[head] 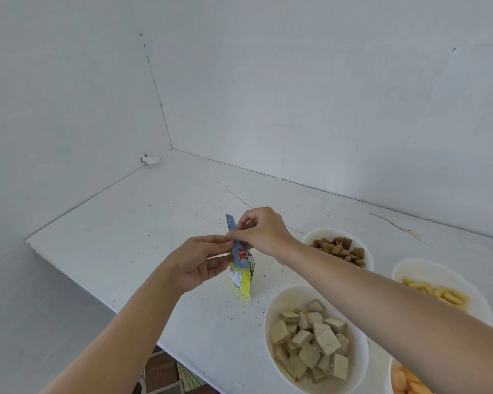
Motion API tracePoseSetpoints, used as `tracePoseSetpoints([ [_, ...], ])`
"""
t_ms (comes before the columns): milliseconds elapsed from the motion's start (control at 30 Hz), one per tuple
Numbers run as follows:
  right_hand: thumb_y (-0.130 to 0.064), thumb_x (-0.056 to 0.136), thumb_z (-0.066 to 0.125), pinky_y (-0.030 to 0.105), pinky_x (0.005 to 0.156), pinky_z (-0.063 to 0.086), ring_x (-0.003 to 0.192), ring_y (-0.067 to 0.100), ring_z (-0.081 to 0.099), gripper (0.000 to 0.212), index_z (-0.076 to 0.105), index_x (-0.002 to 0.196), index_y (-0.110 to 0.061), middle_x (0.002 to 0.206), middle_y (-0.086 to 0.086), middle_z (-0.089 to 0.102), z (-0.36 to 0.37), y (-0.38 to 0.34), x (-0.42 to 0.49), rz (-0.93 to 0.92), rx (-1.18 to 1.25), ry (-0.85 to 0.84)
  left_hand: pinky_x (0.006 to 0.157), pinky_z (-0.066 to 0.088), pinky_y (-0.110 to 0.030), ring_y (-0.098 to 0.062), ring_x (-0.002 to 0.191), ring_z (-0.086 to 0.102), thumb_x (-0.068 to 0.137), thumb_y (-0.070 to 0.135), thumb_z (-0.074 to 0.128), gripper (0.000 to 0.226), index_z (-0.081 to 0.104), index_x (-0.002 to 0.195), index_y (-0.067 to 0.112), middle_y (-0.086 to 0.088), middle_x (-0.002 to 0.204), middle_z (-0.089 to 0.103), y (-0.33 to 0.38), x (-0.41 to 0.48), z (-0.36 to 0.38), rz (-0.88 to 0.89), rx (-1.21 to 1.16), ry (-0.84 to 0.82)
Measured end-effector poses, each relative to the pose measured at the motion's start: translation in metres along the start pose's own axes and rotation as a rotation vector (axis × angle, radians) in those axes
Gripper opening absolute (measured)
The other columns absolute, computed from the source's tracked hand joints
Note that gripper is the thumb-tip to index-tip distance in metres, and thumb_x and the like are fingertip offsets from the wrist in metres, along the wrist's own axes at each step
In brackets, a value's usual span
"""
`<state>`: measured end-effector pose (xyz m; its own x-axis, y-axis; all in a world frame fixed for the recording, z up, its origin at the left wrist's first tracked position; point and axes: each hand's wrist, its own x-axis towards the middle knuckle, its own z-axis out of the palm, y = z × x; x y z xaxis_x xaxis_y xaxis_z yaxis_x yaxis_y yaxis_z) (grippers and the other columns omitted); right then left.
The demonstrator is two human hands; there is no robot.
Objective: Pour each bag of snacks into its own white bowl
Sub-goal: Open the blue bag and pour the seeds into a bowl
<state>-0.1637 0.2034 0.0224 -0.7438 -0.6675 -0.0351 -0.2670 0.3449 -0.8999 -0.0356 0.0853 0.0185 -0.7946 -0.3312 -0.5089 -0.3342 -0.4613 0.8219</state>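
Note:
A small yellow and blue snack bag (pixel 242 275) hangs upright just above the white table (pixel 131 231), held at its upper part by both hands. My left hand (pixel 199 261) pinches the bag's edge from the left. My right hand (pixel 261 230) pinches the top strip from the right, fingertips meeting those of the left. To the right stand white bowls: one with pale square biscuits (pixel 310 336), one with small brown pillows (pixel 339 248), one with yellow sticks (pixel 439 288), and one with orange pieces (pixel 407 382) cut off at the bottom edge.
White walls close the table at the back and left, meeting in a corner (pixel 171 149). The table's front edge runs diagonally from the left down to the bottom centre, with patterned floor (pixel 165 373) below it.

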Motion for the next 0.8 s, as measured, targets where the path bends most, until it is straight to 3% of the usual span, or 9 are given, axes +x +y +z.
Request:
tracePoseSetpoints([
  [200,-0.025,0.084,0.077,0.028,0.063,0.062,0.075,0.027,0.074,0.016,0.078,0.079,-0.01,0.08,0.013,0.075,-0.004,-0.013,-0.002,-0.015,-0.065,-0.091,0.074,0.061,-0.024,-0.021,0.084,0.078,0.09,0.0,0.069,0.017,0.073,0.105,0.008,-0.014,0.103,0.078,0.004,0.0,0.009,0.059,-0.035,0.021],
  [333,-0.017,0.086,0.077,0.035,0.067,0.064,0.074,0.026,0.075,0.017,0.079,0.086,0.0,0.086,0.015,0.076,-0.011,-0.013,-0.003,0.107,0.106,-0.14,0.064,0.06,-0.021,-0.016,0.075,0.077,0.088,0.003,0.072,0.016,0.073,0.103,0.01,-0.005,0.09,0.079,0.006,0.001,0.012,0.07,0.032,0.041],
  [467,-0.015,0.082,0.082,0.033,0.066,0.062,0.071,0.025,0.074,0.025,0.075,0.094,0.006,0.082,0.014,0.075,-0.013,-0.01,-0.009,0.241,0.315,-0.21,0.077,0.056,-0.028,-0.016,0.078,0.074,0.087,0.005,0.074,0.017,0.072,0.102,0.013,-0.003,0.09,0.077,0.004,0.001,0.006,0.03,0.056,0.009],
  [667,-0.012,0.078,0.084,0.041,0.066,0.064,0.071,0.029,0.076,0.019,0.075,0.081,0.004,0.08,0.018,0.076,-0.004,-0.01,-0.012,0.172,0.21,-0.088,0.086,0.052,-0.033,-0.019,0.085,0.072,0.091,0.0,0.067,0.018,0.072,0.105,0.01,-0.006,0.094,0.076,0.004,0.003,0.002,-0.002,0.071,-0.023],
  [800,-0.011,0.08,0.082,0.041,0.065,0.064,0.07,0.031,0.076,0.015,0.077,0.08,0.003,0.079,0.019,0.075,-0.005,-0.013,-0.014,0.104,0.157,-0.096,0.09,0.05,-0.032,-0.021,0.095,0.069,0.088,0.002,0.068,0.016,0.074,0.102,0.007,-0.009,0.102,0.076,0.0,0.003,0.0,-0.018,0.009,-0.041],
])
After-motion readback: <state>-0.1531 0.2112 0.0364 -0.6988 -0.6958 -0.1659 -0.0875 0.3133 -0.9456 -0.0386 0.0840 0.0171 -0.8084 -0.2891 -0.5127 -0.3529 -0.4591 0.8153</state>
